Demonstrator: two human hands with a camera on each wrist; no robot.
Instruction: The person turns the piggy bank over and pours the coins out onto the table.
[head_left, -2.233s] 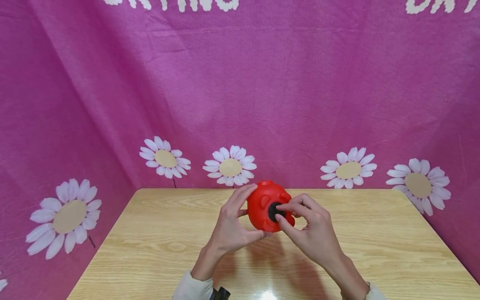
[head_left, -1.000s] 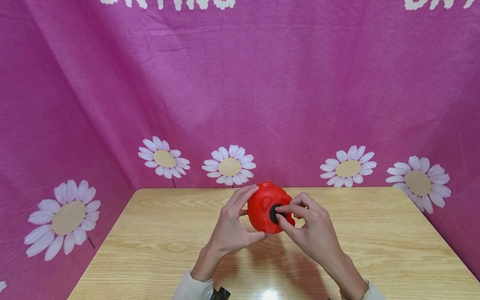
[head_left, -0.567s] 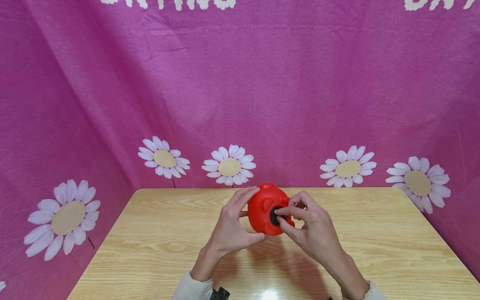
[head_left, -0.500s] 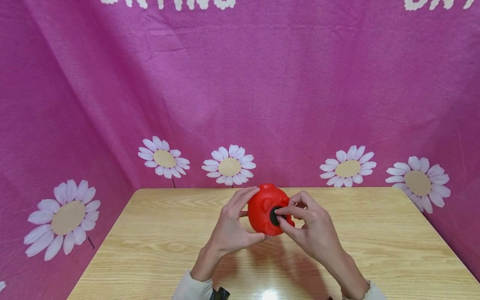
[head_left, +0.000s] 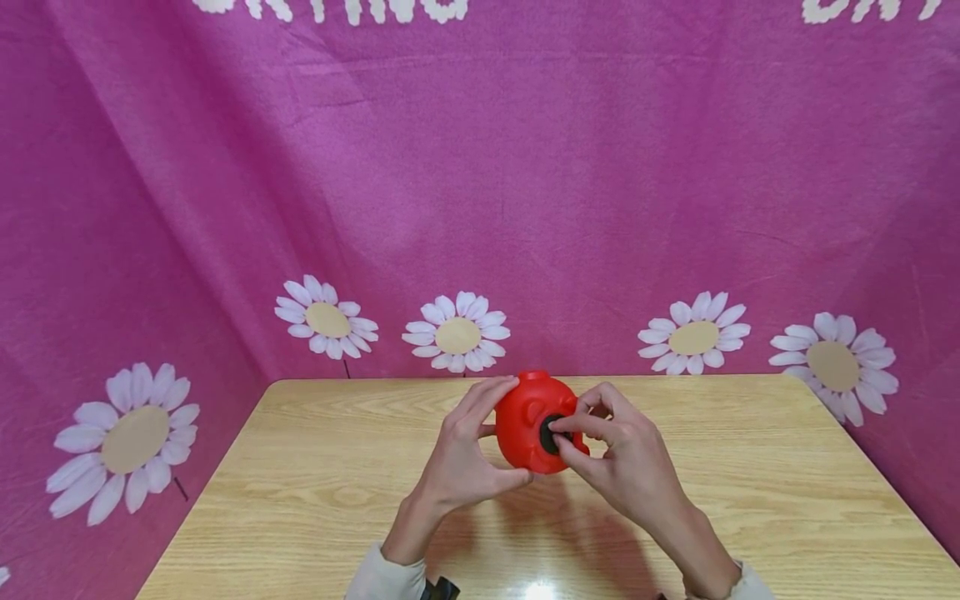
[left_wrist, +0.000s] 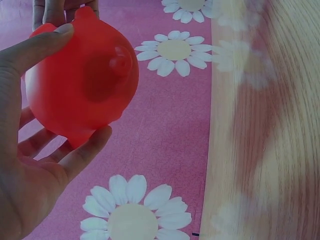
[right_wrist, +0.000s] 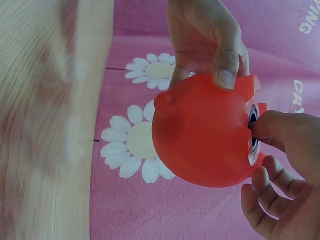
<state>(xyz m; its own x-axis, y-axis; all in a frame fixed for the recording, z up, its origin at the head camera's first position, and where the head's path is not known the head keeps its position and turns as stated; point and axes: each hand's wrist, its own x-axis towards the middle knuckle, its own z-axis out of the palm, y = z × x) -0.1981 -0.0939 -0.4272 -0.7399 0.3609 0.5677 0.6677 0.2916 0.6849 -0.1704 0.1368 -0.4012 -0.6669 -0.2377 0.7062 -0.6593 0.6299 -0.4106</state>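
Note:
A round red piggy bank (head_left: pixel 517 429) is held above the table, its underside with stubby feet turned toward the right hand. My left hand (head_left: pixel 467 454) grips it from the left, thumb below and fingers over the top in the head view. Set in the underside is a round black plug (head_left: pixel 548 435). The right hand (head_left: pixel 633 458) pinches at this plug with thumb and index finger; in the right wrist view those fingertips reach into the plug's opening and partly cover it. A small curled tail (left_wrist: pixel 120 62) shows on the bank's far end in the left wrist view.
A light wood-grain table (head_left: pixel 322 500) lies beneath both hands, with the bank's shadow on it. Pink cloth (head_left: pixel 525 167) printed with white daisies and lettering hangs behind and at the sides. A black device (head_left: pixel 442 588) sits at the left wrist.
The piggy bank has tipped and sunk slightly in the left hand, and its black plug has shifted a little lower. Both hands stay in nearly the same place, the right still pinching at the plug.

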